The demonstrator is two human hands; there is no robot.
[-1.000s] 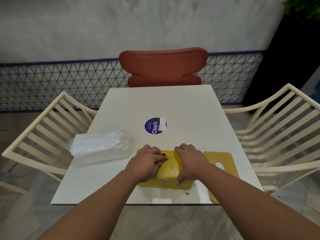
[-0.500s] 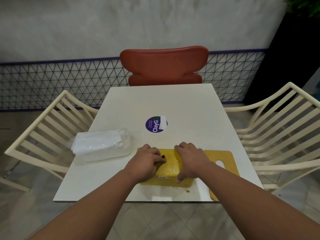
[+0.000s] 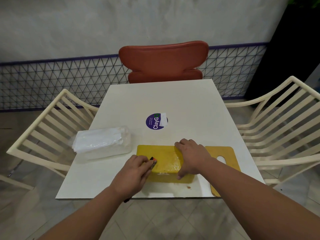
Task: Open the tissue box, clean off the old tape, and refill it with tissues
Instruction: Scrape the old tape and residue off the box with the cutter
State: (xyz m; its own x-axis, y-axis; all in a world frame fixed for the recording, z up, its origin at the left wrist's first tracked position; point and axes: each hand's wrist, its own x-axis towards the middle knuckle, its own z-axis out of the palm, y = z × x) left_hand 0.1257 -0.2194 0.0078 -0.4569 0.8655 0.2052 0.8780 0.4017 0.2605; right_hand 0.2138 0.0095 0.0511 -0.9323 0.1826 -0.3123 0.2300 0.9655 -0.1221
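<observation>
Table (image 3: 181, 101) white, filling mid-frame, with yellow tissue box (image 3: 166, 163) lying low centre, clear pack of tissues (image 3: 102, 142) to its left, yellow slotted lid (image 3: 225, 158) to its right. Right hand (image 3: 192, 156) spread flat over box top, thumb down near side. Left hand (image 3: 136, 168) curled round small black-and-orange tool (image 3: 153, 161), tip touching box.

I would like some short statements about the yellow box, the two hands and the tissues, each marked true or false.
1. The left hand holds a small black and orange tool. True.
2. The right hand rests on the yellow tissue box. True.
3. The pack of tissues lies inside the box. False: it lies on the table, left of the box.
4. The yellow lid lies left of the box. False: it lies to its right.
</observation>
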